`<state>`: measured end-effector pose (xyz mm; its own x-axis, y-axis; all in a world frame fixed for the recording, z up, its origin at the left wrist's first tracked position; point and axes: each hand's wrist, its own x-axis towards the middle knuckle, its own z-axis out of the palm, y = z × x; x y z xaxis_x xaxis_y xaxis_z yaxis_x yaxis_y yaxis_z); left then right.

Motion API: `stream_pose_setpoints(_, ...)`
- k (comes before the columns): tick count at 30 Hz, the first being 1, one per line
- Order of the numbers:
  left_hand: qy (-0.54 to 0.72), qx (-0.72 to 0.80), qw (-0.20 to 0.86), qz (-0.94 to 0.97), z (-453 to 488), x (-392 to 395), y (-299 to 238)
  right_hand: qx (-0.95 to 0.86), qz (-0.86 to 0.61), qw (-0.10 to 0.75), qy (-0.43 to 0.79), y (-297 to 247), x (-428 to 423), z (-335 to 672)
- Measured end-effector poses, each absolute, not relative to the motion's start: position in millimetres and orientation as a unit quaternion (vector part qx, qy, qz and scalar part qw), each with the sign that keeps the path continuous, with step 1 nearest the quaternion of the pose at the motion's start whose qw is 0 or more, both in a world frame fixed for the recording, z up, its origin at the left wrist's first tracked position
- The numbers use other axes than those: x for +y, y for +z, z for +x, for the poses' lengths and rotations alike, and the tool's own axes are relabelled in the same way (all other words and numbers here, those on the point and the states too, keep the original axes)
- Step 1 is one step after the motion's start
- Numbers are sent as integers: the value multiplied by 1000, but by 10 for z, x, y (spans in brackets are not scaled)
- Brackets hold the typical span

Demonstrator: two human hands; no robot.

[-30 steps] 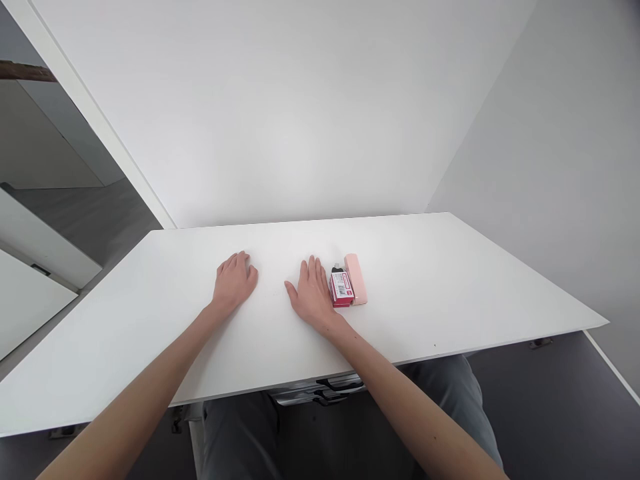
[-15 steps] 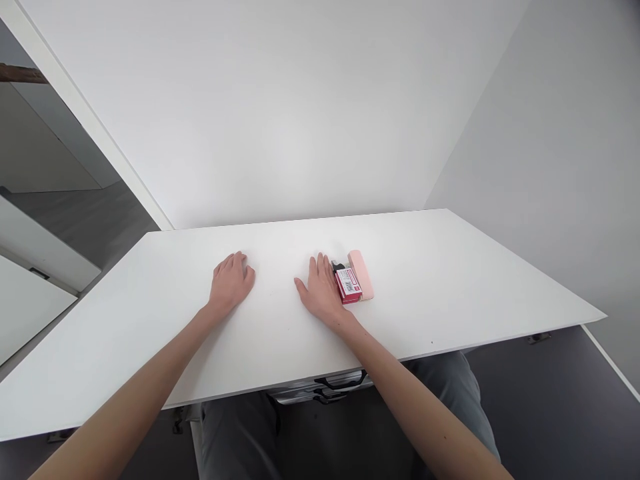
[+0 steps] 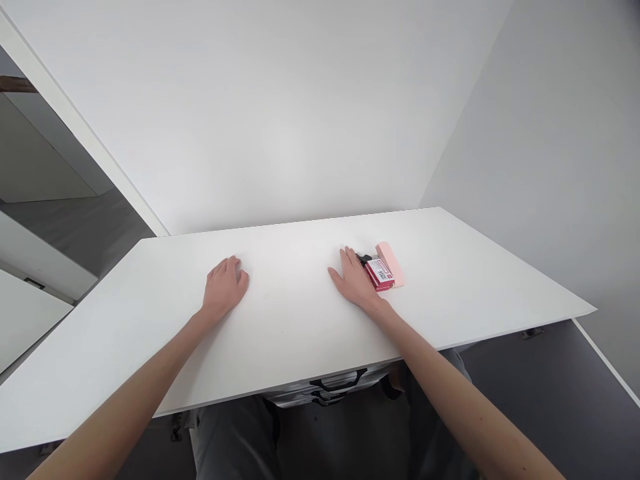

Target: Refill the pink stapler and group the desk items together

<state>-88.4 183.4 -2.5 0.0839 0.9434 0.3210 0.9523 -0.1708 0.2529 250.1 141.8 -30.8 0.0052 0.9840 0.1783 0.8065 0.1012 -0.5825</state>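
Note:
My left hand (image 3: 225, 287) lies flat on the white table (image 3: 300, 320), palm down, fingers loosely together, holding nothing. Farther right, my right hand (image 3: 354, 281) also rests flat with fingers stretched out, its outer edge against a small red box (image 3: 379, 274) with a white label. A pale pink stapler (image 3: 391, 265) lies just beyond the box, touching it. Something small and black (image 3: 363, 257) peeks out at the far end of the box.
The table's far edge meets a white wall (image 3: 280, 120); a grey wall (image 3: 550, 153) stands on the right. Dark handles of a drawer unit (image 3: 335, 385) show under the front edge, above my lap. An opening onto a grey floor lies at left.
My right hand has slid to the right across the table, and the red box and pink stapler have shifted right along with it. My left hand stayed put.

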Motion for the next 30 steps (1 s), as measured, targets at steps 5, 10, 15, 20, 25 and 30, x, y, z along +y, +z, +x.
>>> stream_pose_setpoints(5,-200,-648,11,-735,-886,1844,-22,-673,-671,273,149,-318,1470,2894)
stream_pose_setpoints(10,-201,-651,10,-732,-874,1831,-5,-640,-700,281,148,-334,1502,3087)
stream_pose_setpoints(15,-196,-652,9,-732,-848,1810,34,-624,-717,285,126,-342,1500,3051)
stream_pose_setpoints(20,-187,-644,15,-742,-810,1776,65,-662,-699,245,116,-328,1455,2994)
stream_pose_setpoints(25,-180,-636,20,-750,-772,1756,65,-708,-662,202,137,-284,1422,2948)
stream_pose_setpoints(30,-179,-634,38,-751,-777,1784,24,-764,-609,169,131,-270,1464,2791)
